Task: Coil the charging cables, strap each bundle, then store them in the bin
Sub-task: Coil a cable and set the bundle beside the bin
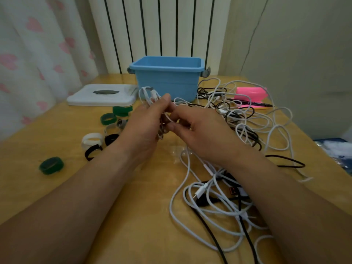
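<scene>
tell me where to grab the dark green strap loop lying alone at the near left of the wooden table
Pinch the band wall of the dark green strap loop, coming from straight above. It lies flat on the wooden table with its opening up, so a finger should fit inside and the thumb outside. It lies apart from the other straps.
</scene>
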Motion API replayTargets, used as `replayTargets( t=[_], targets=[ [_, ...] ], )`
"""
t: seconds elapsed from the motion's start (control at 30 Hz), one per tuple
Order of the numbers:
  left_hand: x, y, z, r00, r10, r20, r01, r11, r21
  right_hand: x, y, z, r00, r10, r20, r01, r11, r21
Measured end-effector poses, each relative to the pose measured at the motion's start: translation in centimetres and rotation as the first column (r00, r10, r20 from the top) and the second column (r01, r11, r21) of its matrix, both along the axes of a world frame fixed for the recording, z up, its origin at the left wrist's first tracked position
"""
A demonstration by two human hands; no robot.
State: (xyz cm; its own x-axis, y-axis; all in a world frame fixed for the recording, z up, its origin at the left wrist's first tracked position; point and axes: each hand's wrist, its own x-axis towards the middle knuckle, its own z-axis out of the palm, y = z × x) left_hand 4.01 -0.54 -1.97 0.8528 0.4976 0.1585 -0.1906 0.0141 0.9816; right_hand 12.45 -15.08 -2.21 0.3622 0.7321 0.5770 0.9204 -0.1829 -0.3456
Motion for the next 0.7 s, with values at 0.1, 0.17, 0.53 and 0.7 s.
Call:
replayTargets(
  t=[0.1,0.17,0.53,0.7],
  targets=[
    [0.0,0.5,0.2,0.994,0.1,0.041,-0.101,0.995,0.011,0.4,-0.1,0.0,0.998,-0.046,-0.03,0.045,0.998,-0.032],
    [-0.1,1.0,0.7,0.979,0.176,0.1,-0.173,0.984,-0.035,1.0,-0.3,0.0,0.994,-0.105,-0.025,0.101,0.989,-0.103],
    [-0.6,1.3,0.6,0.997,0.065,-0.047,-0.051,0.966,0.252,1.5,-0.7,0.5,0.93,-0.023,-0.367,0.003,0.999,-0.054],
    [-0.9,0.3,0.4,0.978,-0.09,-0.19,0.173,0.86,0.481,2.1,-0.6,0.7,0.761,0.077,-0.645,-0.077,0.997,0.028]
  ],
)
